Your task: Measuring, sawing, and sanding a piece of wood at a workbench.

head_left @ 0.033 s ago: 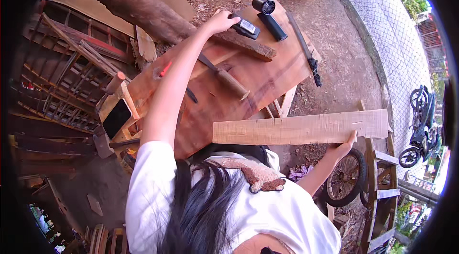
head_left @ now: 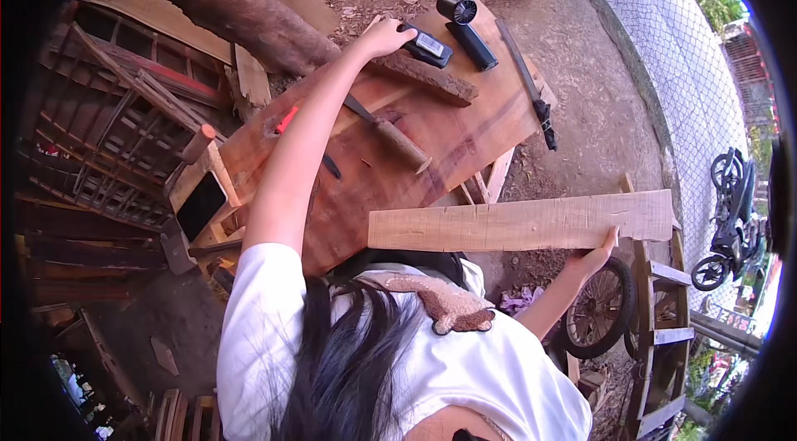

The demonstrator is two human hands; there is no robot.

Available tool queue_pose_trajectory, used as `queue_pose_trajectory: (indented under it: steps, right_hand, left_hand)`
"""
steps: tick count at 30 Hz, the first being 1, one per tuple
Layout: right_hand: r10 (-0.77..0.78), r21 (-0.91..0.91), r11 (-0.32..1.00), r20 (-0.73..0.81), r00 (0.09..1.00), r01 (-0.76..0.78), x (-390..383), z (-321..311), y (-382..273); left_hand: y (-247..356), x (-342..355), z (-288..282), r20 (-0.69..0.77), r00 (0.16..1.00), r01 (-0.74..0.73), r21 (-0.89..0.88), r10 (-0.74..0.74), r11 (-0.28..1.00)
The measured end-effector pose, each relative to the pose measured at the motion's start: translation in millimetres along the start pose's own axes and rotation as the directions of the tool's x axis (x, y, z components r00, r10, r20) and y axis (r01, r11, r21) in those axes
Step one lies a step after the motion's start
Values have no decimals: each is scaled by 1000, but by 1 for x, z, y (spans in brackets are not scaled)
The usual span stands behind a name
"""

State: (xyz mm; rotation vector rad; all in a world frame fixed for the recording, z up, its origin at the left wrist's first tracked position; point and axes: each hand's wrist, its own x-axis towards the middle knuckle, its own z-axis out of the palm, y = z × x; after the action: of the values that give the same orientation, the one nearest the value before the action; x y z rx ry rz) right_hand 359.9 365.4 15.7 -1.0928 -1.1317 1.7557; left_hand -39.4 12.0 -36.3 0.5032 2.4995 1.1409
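My left hand (head_left: 383,37) reaches far forward and closes on the near end of a small black device with a pale label (head_left: 425,46), which lies on a bark-edged slab (head_left: 432,80). My right hand (head_left: 596,255) holds a long pale sawn plank (head_left: 515,225) by its lower edge near the right end. This plank is level, in front of my chest. Beneath both lies a wide reddish board (head_left: 465,142) used as a work surface.
On the reddish board are a black handheld fan (head_left: 465,26), a long dark blade (head_left: 528,84), a wooden-handled tool (head_left: 390,134) and a red pencil (head_left: 286,120). A phone (head_left: 202,204) leans at the left. A log (head_left: 224,1), a wheel (head_left: 598,308) and motorbikes (head_left: 730,217) surround me.
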Motion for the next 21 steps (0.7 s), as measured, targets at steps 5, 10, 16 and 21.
queue_pose_trajectory:
  steps: [5, 10, 16, 21]
  right_hand:
    - [9, 8, 1000, -12, 1000, -9, 7, -1, -3]
    - [-12, 20, 1000, -8, 1000, 12, 10, -3, -3]
    - [-5, -23, 1000, -29, 1000, 5, 8, 10, -1]
    - [2, -22, 1000, 0, 1000, -2, 12, 15, 4]
  left_hand:
    - [1, 7, 20, -96, 995, 47, 471, -1, 881]
    - [24, -27, 17, -85, 914, -328, 417, 396, 848]
    - [33, -43, 21, 8, 801, -491, 580, 599, 650]
    - [42, -33, 35, 115, 830, -510, 552, 546, 659]
